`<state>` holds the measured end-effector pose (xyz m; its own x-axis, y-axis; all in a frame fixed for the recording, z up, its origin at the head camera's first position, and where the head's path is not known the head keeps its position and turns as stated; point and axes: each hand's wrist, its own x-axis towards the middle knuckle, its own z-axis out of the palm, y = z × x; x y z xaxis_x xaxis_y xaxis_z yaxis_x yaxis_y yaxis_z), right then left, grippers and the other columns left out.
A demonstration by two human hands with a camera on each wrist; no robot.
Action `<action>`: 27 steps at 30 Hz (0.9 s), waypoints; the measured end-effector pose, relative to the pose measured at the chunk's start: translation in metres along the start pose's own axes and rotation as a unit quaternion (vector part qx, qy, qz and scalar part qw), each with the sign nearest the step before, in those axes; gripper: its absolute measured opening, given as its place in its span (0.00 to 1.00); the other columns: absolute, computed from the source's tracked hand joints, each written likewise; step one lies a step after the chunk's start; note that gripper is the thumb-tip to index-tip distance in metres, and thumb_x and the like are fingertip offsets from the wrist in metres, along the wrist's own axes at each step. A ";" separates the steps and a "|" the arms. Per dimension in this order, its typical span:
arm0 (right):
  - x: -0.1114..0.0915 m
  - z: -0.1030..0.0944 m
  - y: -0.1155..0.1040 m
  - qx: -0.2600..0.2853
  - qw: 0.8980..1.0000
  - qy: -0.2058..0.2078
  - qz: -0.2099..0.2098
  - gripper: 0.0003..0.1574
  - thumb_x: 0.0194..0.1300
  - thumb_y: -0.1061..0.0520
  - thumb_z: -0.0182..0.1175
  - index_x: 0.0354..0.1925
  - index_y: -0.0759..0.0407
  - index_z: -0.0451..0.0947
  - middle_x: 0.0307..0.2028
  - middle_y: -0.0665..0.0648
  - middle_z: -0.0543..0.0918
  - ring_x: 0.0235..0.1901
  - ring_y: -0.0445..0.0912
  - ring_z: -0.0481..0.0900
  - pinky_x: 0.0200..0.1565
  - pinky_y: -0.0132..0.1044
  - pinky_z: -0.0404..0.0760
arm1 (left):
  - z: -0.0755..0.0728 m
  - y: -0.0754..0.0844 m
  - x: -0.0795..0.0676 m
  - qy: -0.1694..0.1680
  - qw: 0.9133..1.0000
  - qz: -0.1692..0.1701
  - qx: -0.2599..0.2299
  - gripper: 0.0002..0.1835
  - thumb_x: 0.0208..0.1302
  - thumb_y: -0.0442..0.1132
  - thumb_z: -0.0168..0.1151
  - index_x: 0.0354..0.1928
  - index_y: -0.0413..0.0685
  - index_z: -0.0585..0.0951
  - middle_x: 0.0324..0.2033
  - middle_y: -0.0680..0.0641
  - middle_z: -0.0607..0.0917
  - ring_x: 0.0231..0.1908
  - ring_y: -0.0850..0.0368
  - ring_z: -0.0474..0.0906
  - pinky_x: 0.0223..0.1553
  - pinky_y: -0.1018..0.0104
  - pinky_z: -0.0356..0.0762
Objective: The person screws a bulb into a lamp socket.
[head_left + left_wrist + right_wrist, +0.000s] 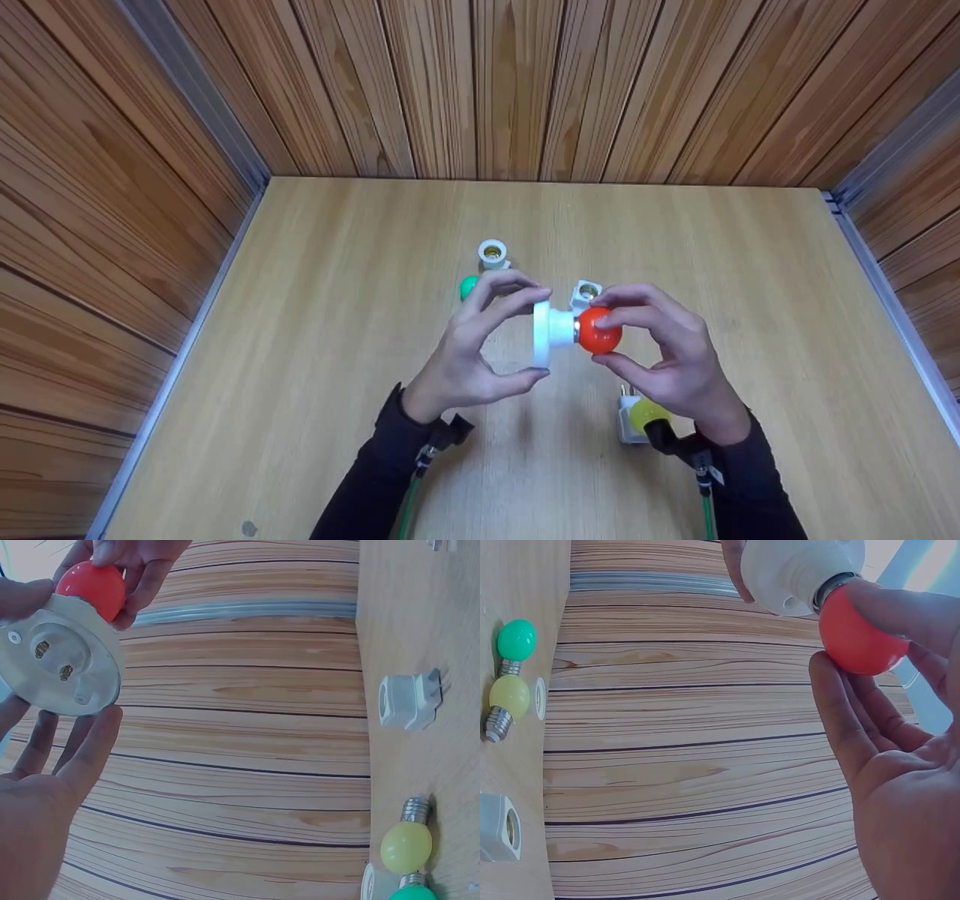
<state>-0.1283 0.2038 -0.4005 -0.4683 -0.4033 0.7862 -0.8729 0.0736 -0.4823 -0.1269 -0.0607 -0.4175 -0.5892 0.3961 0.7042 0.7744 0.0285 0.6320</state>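
Observation:
My left hand (459,356) grips a white lamp holder (561,328) by the rim of its round base, thumb below and fingers above. Two brass terminals (65,673) show on the underside of that base in the left wrist view. At the holder's mouth sits a red bulb (600,332), a strip of its metal cap visible. Thumb and fingers of my right hand (686,356) pinch the bulb's red globe. Both things are held above the table, the holder lying sideways with its mouth to the right.
On the table (337,300) are a round white socket (493,253), a green bulb (468,286) and a square white socket (585,292). A loose yellow bulb (510,696) lies beside the green one. Near my right wrist, another yellow bulb (646,414) sits at a white plug adapter (628,429). Wood-panelled walls (510,90) surround the table.

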 end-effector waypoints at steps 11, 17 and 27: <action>-0.002 -0.004 -0.004 0.009 0.999 -0.006 0.031 0.24 0.63 0.60 0.76 0.51 0.75 0.82 0.52 0.71 0.86 0.59 0.42 0.86 0.64 0.27 0.85 | -0.001 -0.001 -0.001 -0.002 0.998 0.007 0.068 0.40 0.53 0.39 0.82 0.69 0.41 0.78 0.63 0.38 0.76 0.64 0.46 0.74 0.67 0.56 0.81; -0.003 -0.004 -0.004 0.010 0.999 -0.007 0.034 0.25 0.60 0.63 0.78 0.51 0.76 0.82 0.50 0.71 0.87 0.58 0.41 0.87 0.61 0.26 0.86 | -0.001 -0.002 -0.003 0.000 0.997 0.011 0.081 0.42 0.49 0.39 0.84 0.70 0.41 0.78 0.62 0.38 0.76 0.64 0.46 0.74 0.67 0.55 0.80; -0.003 -0.004 -0.002 0.000 0.999 0.001 0.036 0.26 0.57 0.66 0.79 0.51 0.76 0.83 0.49 0.70 0.88 0.57 0.40 0.88 0.59 0.26 0.87 | 0.000 -0.002 0.000 -0.002 0.996 0.022 0.084 0.42 0.50 0.36 0.83 0.70 0.41 0.78 0.63 0.38 0.76 0.64 0.46 0.75 0.67 0.56 0.82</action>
<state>-0.1257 0.2084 -0.3999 -0.5294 -0.3951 0.7508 -0.8374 0.1018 -0.5370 -0.1286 -0.0606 -0.4184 -0.5533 0.4049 0.7280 0.8273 0.1650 0.5370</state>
